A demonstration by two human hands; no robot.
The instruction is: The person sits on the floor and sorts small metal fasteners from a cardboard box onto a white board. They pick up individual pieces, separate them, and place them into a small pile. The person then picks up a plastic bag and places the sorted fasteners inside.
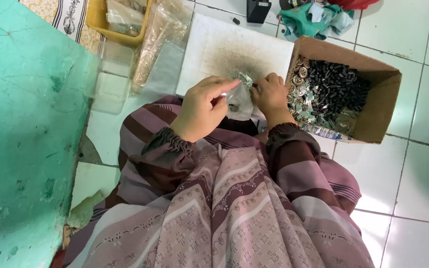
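My left hand [202, 106] and my right hand [270, 94] meet over my lap, above a white board [214, 44] on the floor. Between their fingertips is a small silvery metal piece [246, 79]; both hands pinch it. A small clear plastic bag [238, 103] hangs under the hands. Just right of my right hand stands an open cardboard box [378, 99] holding several small black cylinders [336, 89] and silvery round parts [300, 79].
A green wall or panel [26, 124] fills the left. A yellow tray [100, 20] with plastic bags [160, 34] lies at the back left, a teal cloth [314, 20] and a black object [257, 10] at the back. White floor tiles [413, 173] extend right.
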